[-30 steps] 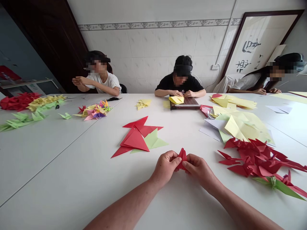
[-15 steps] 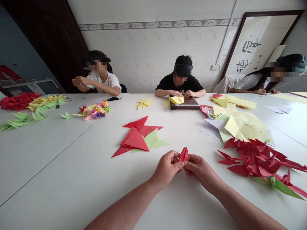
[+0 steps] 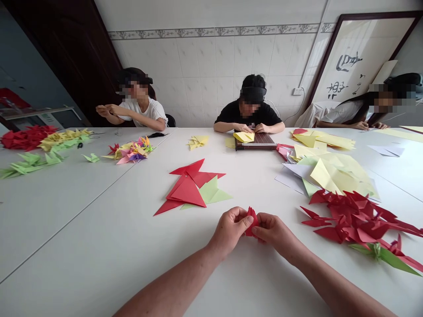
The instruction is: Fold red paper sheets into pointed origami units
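Note:
Between my hands, just above the white table (image 3: 132,246), is a small folded piece of red paper (image 3: 251,224). My left hand (image 3: 231,228) pinches its left side, thumb on the near face. On the other side my right hand (image 3: 272,226) grips it too, and the fingers of both hands hide much of its lower part. Beyond my left hand lie several folded red sheets (image 3: 187,191), partly covering a light green folded sheet (image 3: 214,191). A heap of red folded paper cranes (image 3: 357,220) is to the right of my right hand, with a green folded piece (image 3: 391,257) at its near edge.
Pale yellow, white and green papers (image 3: 343,171) are piled at the right. Across the table a person (image 3: 249,108) works at a paper trimmer (image 3: 257,143); two others sit left and right. Multicoloured folded cranes (image 3: 132,152) and red ones (image 3: 28,137) lie at the left.
My thumbs have moved apart on the red paper, the left one higher. The paper has turned and sits slightly lower and to the left. Both hands still hold it.

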A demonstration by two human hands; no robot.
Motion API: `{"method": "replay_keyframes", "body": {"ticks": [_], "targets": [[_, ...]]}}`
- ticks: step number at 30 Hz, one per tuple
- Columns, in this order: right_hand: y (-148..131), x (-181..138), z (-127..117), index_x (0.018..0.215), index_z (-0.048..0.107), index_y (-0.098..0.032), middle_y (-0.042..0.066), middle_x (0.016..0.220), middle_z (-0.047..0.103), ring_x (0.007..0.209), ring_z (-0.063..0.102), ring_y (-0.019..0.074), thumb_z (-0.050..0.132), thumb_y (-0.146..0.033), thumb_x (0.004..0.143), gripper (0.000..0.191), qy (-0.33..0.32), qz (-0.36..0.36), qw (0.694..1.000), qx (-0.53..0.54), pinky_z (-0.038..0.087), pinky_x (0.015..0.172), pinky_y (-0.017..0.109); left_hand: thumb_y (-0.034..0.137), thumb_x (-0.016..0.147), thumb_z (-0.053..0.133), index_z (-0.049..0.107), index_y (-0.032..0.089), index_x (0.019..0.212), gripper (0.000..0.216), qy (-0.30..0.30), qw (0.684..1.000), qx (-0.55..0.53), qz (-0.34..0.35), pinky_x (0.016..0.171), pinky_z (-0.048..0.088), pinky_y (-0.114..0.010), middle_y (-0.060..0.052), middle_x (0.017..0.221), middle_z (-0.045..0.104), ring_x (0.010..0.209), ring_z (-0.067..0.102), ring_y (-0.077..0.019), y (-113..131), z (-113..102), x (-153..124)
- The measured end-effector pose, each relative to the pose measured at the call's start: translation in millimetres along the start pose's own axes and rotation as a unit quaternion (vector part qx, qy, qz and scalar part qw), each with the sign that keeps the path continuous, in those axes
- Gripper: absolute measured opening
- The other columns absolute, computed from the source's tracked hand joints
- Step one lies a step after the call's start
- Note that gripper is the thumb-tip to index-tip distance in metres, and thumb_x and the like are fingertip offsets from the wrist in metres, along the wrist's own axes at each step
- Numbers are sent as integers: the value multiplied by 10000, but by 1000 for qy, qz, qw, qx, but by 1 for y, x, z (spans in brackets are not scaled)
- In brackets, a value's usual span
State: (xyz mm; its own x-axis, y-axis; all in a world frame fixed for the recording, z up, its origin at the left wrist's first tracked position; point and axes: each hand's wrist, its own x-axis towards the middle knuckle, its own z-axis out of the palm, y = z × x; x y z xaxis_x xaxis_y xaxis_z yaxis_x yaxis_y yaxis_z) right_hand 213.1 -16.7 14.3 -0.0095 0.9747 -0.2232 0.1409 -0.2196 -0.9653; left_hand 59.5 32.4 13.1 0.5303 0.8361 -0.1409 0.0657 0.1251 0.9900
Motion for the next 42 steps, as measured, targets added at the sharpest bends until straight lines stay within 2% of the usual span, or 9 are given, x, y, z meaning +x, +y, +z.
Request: {"method": "replay_keyframes", "body": {"ticks": [7,11,14,20,22,25,30,34,42], "targets": [[-3,-4,1,697,547,-185,-37,640,513,569,393,96,572,-249,746,84,-42,-20,998,-37,293,516,229,341,778,604,460,181,643,254,14,1000,11,24,563,339,-224,53,599,451,573,395,-90,-1,0,2],[-6,-6,2,713,541,-184,-26,648,501,582,387,101,529,-320,806,165,-62,-34,997,-40,289,527,236,368,816,565,509,183,715,218,-10,1000,10,24,612,379,-237,32,679,515,642,453,-108,4,0,-1],[-4,-6,4,662,505,-188,-38,622,472,557,338,90,491,-271,807,168,-79,-42,994,-63,253,516,238,350,808,561,498,181,680,221,4,999,33,38,601,360,-234,41,647,476,625,419,-104,5,1,-2],[-1,-4,6,658,482,-190,-44,601,460,560,349,95,523,-336,813,217,-23,-35,996,-75,261,515,238,368,806,564,482,177,643,264,11,997,73,32,588,359,-238,40,616,466,603,419,-105,3,-1,1],[0,-2,4,663,501,-187,-39,605,487,563,382,96,535,-344,806,215,-12,-23,998,-62,290,522,235,426,820,567,559,184,810,242,-10,998,65,19,622,408,-252,20,708,545,653,495,-121,2,-6,2],[5,2,1,694,525,-187,-43,618,507,554,404,91,571,-336,772,174,3,12,999,-49,314,518,226,445,781,637,547,209,1056,374,-5,997,82,14,683,459,-277,-11,875,594,741,554,-139,0,-14,4],[11,5,-2,832,520,-219,-77,564,489,522,421,102,592,-361,740,185,52,29,994,-88,307,484,219,302,715,690,586,199,890,228,-4,991,130,10,681,462,-260,6,808,596,730,540,-127,-4,-18,7],[11,2,0,908,465,-241,-97,547,479,517,424,112,580,-335,728,233,85,14,988,-130,315,483,222,244,717,652,609,206,915,206,-10,991,130,-7,652,462,-252,20,758,608,695,552,-120,-7,-14,7],[10,1,-2,784,508,-229,-44,741,547,590,424,103,510,-257,733,58,96,-37,965,-242,334,514,223,215,716,611,664,186,830,129,-18,989,144,-11,620,436,-240,2,765,654,690,564,-125,-2,-12,4]]}}
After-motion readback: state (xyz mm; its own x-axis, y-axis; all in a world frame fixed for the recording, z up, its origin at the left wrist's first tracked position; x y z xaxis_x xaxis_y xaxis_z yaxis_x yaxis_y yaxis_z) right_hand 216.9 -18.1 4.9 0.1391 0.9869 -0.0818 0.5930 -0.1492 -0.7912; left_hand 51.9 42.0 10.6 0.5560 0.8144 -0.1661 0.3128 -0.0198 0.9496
